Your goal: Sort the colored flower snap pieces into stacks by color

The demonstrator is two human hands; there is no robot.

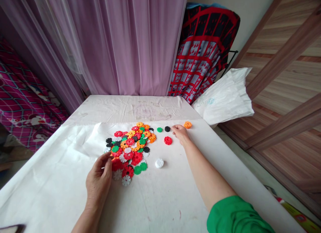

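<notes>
A heap of notched plastic snowflake discs point(130, 142) in red, orange, green, black and white lies on the table. My left hand point(100, 174) is at the heap's lower left edge, its thumb and fingers curled together; whatever is between them is hidden. My right hand point(180, 132) reaches out with fingers drawn together, tips right beside a black disc stack point(167, 129); I cannot make out anything in them. Around it sit a green stack point(159, 129), a red stack point(168, 140), an orange stack point(187, 125) and, nearer me, a white stack point(159, 163).
A white cloth covers the table point(140, 209). At its right edge stands a white plastic bag point(225, 97). Purple curtains point(140, 42) hang behind, with a red-and-black patterned cloth point(200, 55) beside them. Wooden doors point(283, 72) are on the right.
</notes>
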